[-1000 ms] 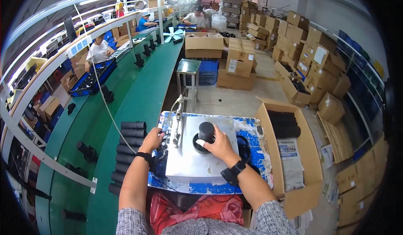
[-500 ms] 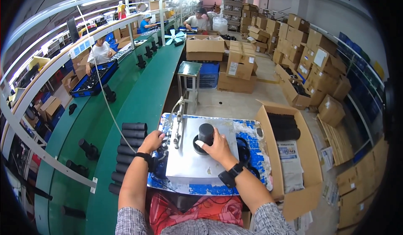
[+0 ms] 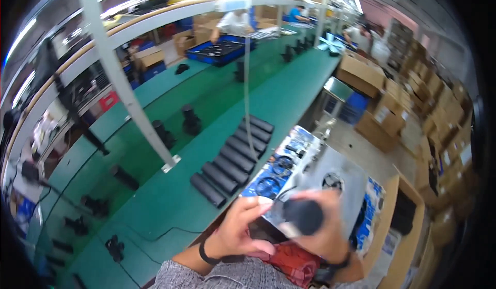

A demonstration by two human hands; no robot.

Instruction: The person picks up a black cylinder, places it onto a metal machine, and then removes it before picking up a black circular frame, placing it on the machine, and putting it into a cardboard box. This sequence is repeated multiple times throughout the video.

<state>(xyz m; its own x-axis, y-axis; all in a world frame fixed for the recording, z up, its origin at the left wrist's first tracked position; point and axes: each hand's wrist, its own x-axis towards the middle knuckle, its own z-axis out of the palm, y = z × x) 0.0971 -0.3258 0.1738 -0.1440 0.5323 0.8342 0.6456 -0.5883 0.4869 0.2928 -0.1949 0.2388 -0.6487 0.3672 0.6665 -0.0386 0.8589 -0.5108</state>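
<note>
Both hands, left hand and right hand, lifted the black cylinder off the metal plate, drawing it toward six o'clock.

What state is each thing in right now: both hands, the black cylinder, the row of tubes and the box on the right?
Left hand: raised, fingers curled at the black cylinder's end.
Right hand: wrapped around the black cylinder.
Black cylinder: lifted off the metal plate, blurred.
Black tubes: lying side by side on the green bench.
Cardboard box: open.

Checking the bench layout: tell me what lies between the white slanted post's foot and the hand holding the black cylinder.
In the head view, a row of black tubes lies on the green bench between the post's foot and the left hand.
</note>
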